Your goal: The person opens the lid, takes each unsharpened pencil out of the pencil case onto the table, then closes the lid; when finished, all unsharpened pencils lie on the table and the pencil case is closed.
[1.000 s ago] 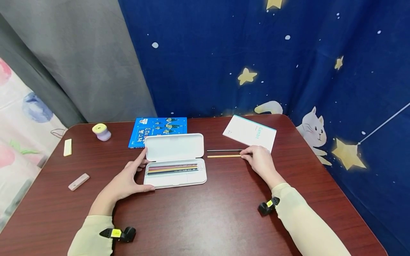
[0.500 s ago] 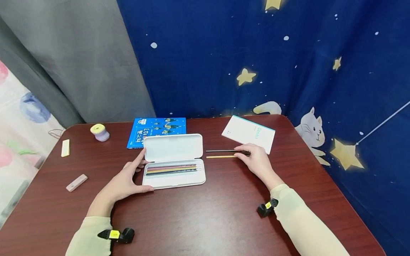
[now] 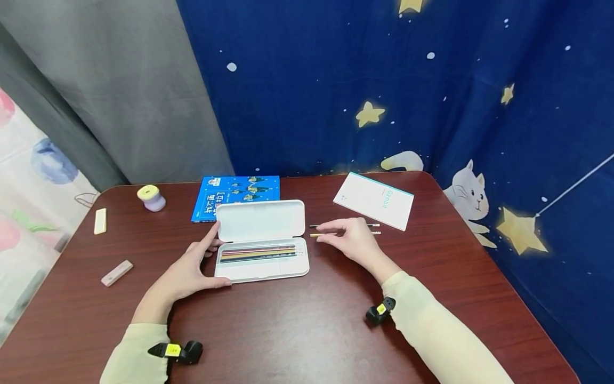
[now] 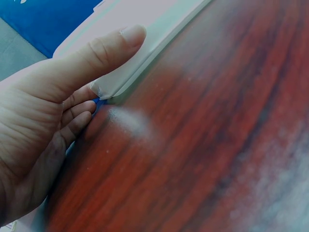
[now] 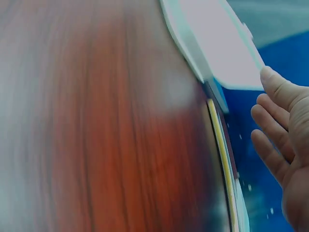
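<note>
- Right now we are bracing the white pencil case (image 3: 261,250) with our left hand (image 3: 189,269) at the centre of the head view; the thumb is lying along the case's near left corner and the forefinger is reaching up to the left edge of the raised lid, so the fingers are spread around the case rather than closed.
- In the left wrist view, we are seeing that thumb (image 4: 104,50) pressing flat on the white rim while the other fingers are curling under the corner.
- We are holding our right hand (image 3: 352,240) just right of the case, over two pencils, a black pencil (image 3: 374,225) and a yellow pencil (image 3: 376,233), lying side by side on the table (image 3: 307,330); the fingers are loosely extended, pointing left, and gripping nothing that we can make out.
- In the right wrist view, we are seeing the fingers (image 5: 270,121) straight and apart beside the yellow pencil (image 5: 223,159).
- Inside the case, several coloured pencils (image 3: 259,253) are lying in a row.
- Towards the upper centre, a blue book (image 3: 235,194) is sitting behind the case, and a white notebook (image 3: 375,200) is lying to the right.
- At the left of the frame, we are seeing a purple sharpener (image 3: 151,198), a cream eraser (image 3: 100,221) and a pink eraser (image 3: 117,272).
</note>
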Demonstrator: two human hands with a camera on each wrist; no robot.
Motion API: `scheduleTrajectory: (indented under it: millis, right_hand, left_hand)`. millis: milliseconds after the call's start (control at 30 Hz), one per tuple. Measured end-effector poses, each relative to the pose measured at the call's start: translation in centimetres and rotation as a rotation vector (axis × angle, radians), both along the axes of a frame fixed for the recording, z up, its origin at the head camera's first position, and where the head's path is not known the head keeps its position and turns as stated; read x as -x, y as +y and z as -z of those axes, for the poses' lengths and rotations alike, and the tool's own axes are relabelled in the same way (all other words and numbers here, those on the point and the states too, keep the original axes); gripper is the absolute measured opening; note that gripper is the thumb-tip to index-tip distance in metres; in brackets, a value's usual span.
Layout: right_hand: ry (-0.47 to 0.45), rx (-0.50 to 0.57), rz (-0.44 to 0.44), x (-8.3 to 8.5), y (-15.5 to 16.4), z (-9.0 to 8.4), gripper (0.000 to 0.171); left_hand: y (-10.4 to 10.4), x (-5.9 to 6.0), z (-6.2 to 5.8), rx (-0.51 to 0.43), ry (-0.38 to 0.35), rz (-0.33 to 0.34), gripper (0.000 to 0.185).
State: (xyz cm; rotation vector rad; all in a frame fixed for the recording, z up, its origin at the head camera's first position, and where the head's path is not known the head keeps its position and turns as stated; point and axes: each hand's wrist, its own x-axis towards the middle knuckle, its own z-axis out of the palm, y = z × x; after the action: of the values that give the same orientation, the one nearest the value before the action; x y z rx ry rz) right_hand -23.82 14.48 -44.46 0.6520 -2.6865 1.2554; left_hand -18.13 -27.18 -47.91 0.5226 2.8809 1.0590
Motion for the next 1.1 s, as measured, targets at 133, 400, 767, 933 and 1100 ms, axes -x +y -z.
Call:
scheduleTrajectory:
  millis: [133, 400, 767, 933, 1100]
  right_hand:
    - [0.024, -0.071, -0.087, -0.4, -2.2, 0.3, 0.017]
    - [0.147, -0.274, -0.160, -0.9, -5.0, 0.3, 0.016]
    - [0.166, -0.417, -0.218, -0.9, -6.4, 0.4, 0.021]
    - [0.172, -0.434, -0.230, -0.9, -6.6, 0.5, 0.018]
    - [0.169, -0.447, -0.230, -1.0, -6.8, 0.4, 0.017]
  left_hand:
    - [0.0, 0.0, -0.1, -0.001, -0.001, 0.001, 0.132]
    - [0.1, 0.1, -0.2, -0.005, 0.001, 0.015, 0.132]
    - [0.0, 0.2, -0.1, -0.009, -0.002, 0.015, 0.132]
    - [0.0, 0.1, -0.1, -0.009, -0.008, 0.013, 0.132]
    - [-0.1, 0.1, 0.0, -0.017, -0.017, 0.013, 0.132]
